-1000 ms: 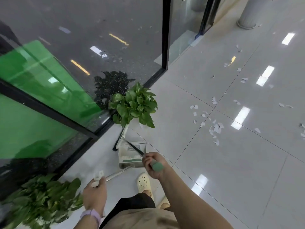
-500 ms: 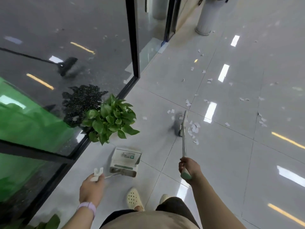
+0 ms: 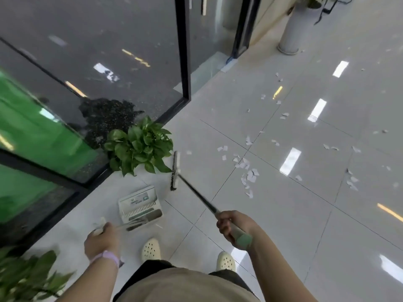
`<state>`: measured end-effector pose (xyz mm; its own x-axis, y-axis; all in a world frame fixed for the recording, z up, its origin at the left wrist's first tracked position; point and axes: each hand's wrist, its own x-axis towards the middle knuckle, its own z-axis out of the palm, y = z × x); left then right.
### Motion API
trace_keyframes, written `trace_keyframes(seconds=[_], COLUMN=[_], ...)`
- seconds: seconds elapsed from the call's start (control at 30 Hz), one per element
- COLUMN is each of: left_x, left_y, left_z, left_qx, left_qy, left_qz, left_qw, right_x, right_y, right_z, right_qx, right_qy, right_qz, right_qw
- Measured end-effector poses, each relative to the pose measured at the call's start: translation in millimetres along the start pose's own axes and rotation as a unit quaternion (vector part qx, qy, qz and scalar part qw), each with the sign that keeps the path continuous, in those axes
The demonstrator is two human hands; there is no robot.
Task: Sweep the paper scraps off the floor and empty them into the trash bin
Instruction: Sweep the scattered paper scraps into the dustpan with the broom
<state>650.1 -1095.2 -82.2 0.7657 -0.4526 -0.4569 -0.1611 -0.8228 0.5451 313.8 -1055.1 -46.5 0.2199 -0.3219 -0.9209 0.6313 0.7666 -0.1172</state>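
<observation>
Both hands (image 3: 234, 227) busy: R broom (image 3: 175, 171), L dustpan (image 3: 140, 207).

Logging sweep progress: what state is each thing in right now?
Broom: head beside the plant, short of the scraps.
Dustpan: on the floor, no scraps visible inside.
Paper scraps: scattered on the tiles.
Right hand: grips the broom handle.
Left hand: grips the dustpan handle.

Right hand (image 3: 234, 227) gripping the broom (image 3: 196, 192) by its handle at lower centre, brush head (image 3: 175, 171) at mid-frame beside the potted plant (image 3: 139, 147). Left hand (image 3: 101, 240) holding the dustpan (image 3: 140, 207) handle, lower left. Paper scraps (image 3: 248, 171) scattered over the floor tiles (image 3: 283, 225), centre right.
</observation>
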Motion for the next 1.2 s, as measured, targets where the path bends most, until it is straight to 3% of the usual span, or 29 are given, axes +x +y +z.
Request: trace_keyframes(seconds=[0.2, 0.3, 0.43, 0.57, 0.7, 0.83, 0.9, 1.0, 1.2], left_x=[-90.0, -114.7, -130.2, -152.3, -164.8, -165.5, -170.0, -173.8, -148.8], left_y=[-50.7, -68.5, -95.2, -95.7, -95.6, -101.6, -100.3, -90.7, -54.3], left_z=[10.7, 10.5, 19.4, 29.9, 48.2, 61.0, 63.3, 70.0, 94.2], left_qx=[0.014, 0.036, 0.082, 0.017, -0.038, -0.072, -0.101, -0.121, -0.054], left_qy=[0.038, 0.037, 0.043, 0.059, 0.040, 0.015, 0.008, -0.005, -0.078], left_qz=[-0.049, -0.051, -0.065, -0.125, -0.161, -0.168, -0.170, -0.147, 0.002], left_qw=[0.998, 0.997, 0.994, 0.990, 0.985, 0.983, 0.980, 0.982, 0.995], right_x=[-14.4, -3.6, -13.8, -43.2, -42.7, -23.8, -23.4, -30.7, -24.6], right_y=[-16.7, 4.9, 6.0, -15.6, -26.7, -42.6, -56.5, -79.9, -102.8], right_z=[-69.1, -112.3, -187.8, -254.2, -247.0, -215.9, -206.2, -193.7, -133.5], right_qx=[-0.125, -0.193, -0.249, -0.208, -0.234, -0.339, -0.344, -0.290, -0.134], right_qy=[-0.073, -0.061, 0.060, 0.148, 0.221, 0.298, 0.309, 0.292, 0.174], right_qz=[0.149, 0.173, 0.111, 0.043, -0.075, -0.166, -0.186, -0.213, -0.172], right_qw=[0.978, 0.964, 0.960, 0.966, 0.944, 0.877, 0.867, 0.886, 0.960])
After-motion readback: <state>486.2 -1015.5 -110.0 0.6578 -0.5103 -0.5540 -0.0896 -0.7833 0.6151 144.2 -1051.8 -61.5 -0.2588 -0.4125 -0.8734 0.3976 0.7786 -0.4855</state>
